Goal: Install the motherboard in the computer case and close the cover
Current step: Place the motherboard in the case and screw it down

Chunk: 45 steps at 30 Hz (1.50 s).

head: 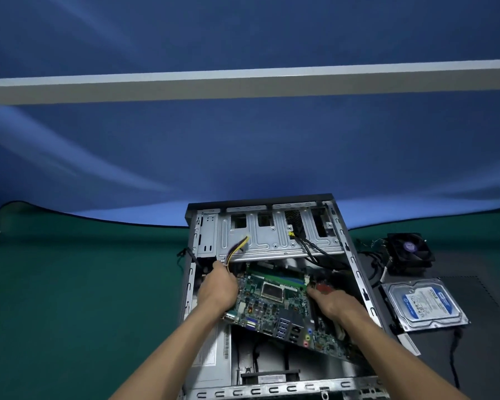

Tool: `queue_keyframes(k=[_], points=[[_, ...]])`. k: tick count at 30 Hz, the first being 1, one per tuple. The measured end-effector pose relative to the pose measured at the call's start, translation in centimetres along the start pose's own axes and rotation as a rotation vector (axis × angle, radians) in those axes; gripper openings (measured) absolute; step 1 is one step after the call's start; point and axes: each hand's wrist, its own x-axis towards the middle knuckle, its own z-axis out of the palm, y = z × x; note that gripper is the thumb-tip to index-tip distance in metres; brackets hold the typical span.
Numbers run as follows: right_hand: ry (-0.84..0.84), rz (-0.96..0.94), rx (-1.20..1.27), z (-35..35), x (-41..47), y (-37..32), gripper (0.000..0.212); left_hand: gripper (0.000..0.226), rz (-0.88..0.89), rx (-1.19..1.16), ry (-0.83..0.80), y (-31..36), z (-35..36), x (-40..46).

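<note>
Grip: both hands, left hand and right hand, hold motherboard | cables crowd case | hard drive beside

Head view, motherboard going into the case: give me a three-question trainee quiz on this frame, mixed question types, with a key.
1. True or false: the motherboard lies flat and seated in the case.
2. Which parts sit on the mat right of the case?
A. fan and hard drive
B. keyboard and mouse
C. screwdriver and screws
3. Fill in: the left hand holds the board's ____ edge, the right hand the other side.

Key
1. False: it is tilted, held above the case floor.
2. A: fan, hard drive.
3. left
</note>
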Motion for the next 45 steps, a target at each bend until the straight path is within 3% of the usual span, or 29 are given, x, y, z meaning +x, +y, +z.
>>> queue_keyframes(k=[3, 6, 9, 14, 20, 25, 31, 45], points=[[-0.030, -0.031, 0.072, -0.5, 0.4, 0.1, 0.066, 0.023, 0.010, 0.047, -0.007, 0.3, 0.4, 0.3], [0.002, -0.091, -0.015, -0.2, 0.0, 0.1, 0.054, 0.025, 0.022, 0.078, 0.010, 0.3, 0.7, 0.4], [0.109, -0.221, -0.125, 0.1, -1.0, -0.4, 0.040, 0.030, 0.044, 0.104, 0.022, 0.2, 1.0, 0.3], [0.069, -0.408, -0.047, 0.1, -2.6, -1.0, 0.031, 0.024, 0.044, 0.063, 0.039, 0.0, 1.1, 0.4], [-0.290, -0.565, 0.089, 1.0, -5.0, -0.9, 0.033, 0.017, 0.040, 0.040, 0.064, -0.2, 1.1, 0.1], [-0.225, -0.661, -0.153, 1.1, -6.2, -1.1, 0.023, 0.016, 0.021, 0.039, 0.061, -0.4, 1.1, 0.1], [0.075, -0.840, -0.578, 1.7, -8.1, -1.9, 0.027, 0.015, 0.034, -0.012, 0.078, -0.5, 0.8, -0.1], [0.047, -0.851, -0.867, -0.3, -9.6, -3.1, 0.041, 0.016, 0.000, -0.148, 0.152, -1.5, 0.3, -0.7]])
